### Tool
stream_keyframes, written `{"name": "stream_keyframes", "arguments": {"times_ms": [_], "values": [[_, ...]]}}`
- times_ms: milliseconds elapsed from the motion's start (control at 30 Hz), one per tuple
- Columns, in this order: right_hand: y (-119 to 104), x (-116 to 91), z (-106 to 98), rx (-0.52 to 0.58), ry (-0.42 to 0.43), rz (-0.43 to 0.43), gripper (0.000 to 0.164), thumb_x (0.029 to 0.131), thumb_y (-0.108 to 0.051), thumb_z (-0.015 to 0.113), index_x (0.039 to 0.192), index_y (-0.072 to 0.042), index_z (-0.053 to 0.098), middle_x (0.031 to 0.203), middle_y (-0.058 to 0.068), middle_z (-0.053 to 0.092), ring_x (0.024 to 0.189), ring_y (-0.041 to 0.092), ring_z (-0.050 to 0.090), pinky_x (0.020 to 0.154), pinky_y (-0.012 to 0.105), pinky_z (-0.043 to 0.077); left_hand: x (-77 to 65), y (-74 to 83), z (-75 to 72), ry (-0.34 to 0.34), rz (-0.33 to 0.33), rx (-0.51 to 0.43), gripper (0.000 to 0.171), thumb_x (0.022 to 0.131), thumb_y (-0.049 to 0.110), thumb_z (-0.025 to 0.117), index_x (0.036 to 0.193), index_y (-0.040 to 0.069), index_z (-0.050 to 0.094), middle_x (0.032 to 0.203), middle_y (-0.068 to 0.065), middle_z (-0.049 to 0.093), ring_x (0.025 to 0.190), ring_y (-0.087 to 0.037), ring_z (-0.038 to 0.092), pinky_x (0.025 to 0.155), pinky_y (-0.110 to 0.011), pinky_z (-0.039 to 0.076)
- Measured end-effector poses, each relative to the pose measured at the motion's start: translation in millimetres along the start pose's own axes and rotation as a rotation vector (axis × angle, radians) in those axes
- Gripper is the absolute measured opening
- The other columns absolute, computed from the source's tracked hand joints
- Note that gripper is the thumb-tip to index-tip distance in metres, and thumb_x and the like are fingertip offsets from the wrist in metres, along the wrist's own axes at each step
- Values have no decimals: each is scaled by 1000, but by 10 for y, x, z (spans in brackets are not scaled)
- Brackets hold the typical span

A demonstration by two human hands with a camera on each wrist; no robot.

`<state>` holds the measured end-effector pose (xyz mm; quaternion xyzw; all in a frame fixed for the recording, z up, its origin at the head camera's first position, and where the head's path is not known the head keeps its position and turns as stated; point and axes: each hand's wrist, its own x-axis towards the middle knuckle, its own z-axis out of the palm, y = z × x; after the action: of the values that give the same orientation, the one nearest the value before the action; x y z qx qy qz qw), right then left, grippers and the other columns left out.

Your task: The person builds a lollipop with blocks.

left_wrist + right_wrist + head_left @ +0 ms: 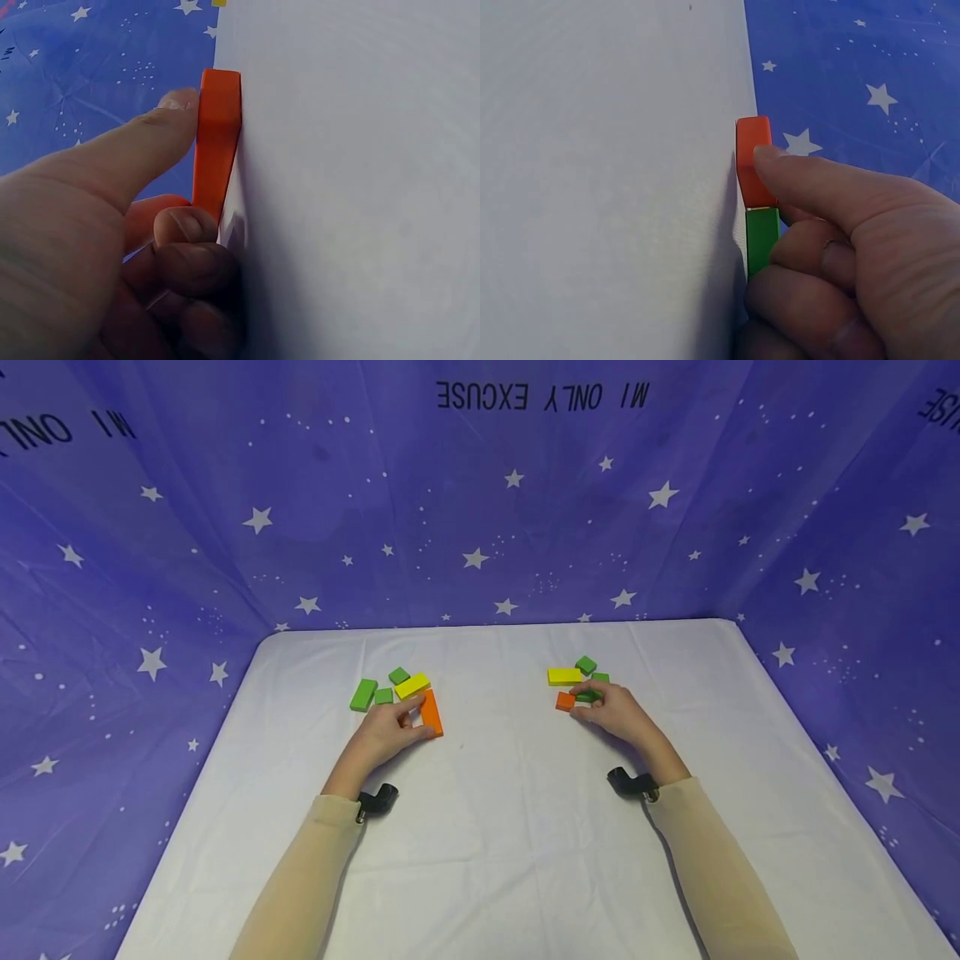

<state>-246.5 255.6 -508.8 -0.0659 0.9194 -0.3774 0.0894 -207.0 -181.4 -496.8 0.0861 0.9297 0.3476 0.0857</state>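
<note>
In the head view, my left hand [384,731] grips a long orange block [431,714] between thumb and index finger, one at each end. The left wrist view shows the thumb against the orange block [217,135] and the other fingers curled near the table. Over on the right, my right hand [617,710] pinches a small orange block [565,701]. A green block [762,236] lies right beside that orange block [751,165], partly behind the curled fingers. A yellow block [412,686] touches the far end of the long orange block.
Green blocks [363,695] lie left of the left hand. Beyond the right hand are another yellow block [564,677] and small green blocks [586,665]. A white cloth covers the table [495,827], with a purple star-patterned curtain [480,527] around its back and sides.
</note>
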Motion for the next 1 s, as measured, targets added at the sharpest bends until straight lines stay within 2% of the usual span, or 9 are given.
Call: {"name": "stream_keyframes", "arguments": {"times_ms": [167, 367, 467, 633, 833, 1000], "values": [[-9, -11, 15, 11, -3, 19, 41, 92, -27, 81, 130, -16, 71, 62, -6, 42, 57, 15, 39, 55, 29, 34, -23, 26, 23, -6, -6, 23, 77, 88, 49, 84, 154, 20, 58, 76, 0, 57, 66, -16, 46, 61, -31, 36], [-24, -14, 22, 19, -4, 20, 39, 93, -25, 79, 130, -15, 71, 63, -5, 43, 58, 15, 40, 56, 28, 34, -44, 83, 72, -27, 5, 109, 75, 86, 59, 82, 152, 31, 61, 79, 2, 62, 65, -16, 49, 59, -31, 36], [-20, -13, 19, 25, -4, 11, 39, 94, -24, 78, 131, -14, 71, 63, -5, 42, 59, 15, 39, 56, 28, 33, -55, 113, 89, -28, 16, 135, 74, 85, 60, 82, 150, 32, 62, 79, 3, 64, 65, -16, 51, 59, -31, 37], [-9, -5, 13, 28, -5, -2, 40, 94, -22, 77, 132, -14, 71, 63, -6, 41, 59, 14, 39, 55, 27, 32, -72, 159, 115, -28, 30, 119, 73, 85, 56, 84, 149, 28, 64, 75, 3, 62, 63, -15, 49, 58, -31, 36], [-21, 4, 8, 34, 1, 5, 41, 93, -23, 77, 133, -14, 71, 62, -6, 41, 57, 13, 38, 54, 27, 32, -64, 236, 179, -60, 71, 78, 74, 84, 53, 86, 149, 24, 64, 71, 4, 58, 61, -12, 45, 57, -27, 32], [-45, 12, -6, 34, 16, 9, 43, 94, -26, 78, 134, -13, 70, 62, -6, 42, 58, 14, 40, 54, 26, 34, -75, 307, 234, -93, 52, 37, 74, 85, 50, 86, 150, 25, 63, 66, 4, 56, 55, -12, 44, 53, -26, 33]]}}
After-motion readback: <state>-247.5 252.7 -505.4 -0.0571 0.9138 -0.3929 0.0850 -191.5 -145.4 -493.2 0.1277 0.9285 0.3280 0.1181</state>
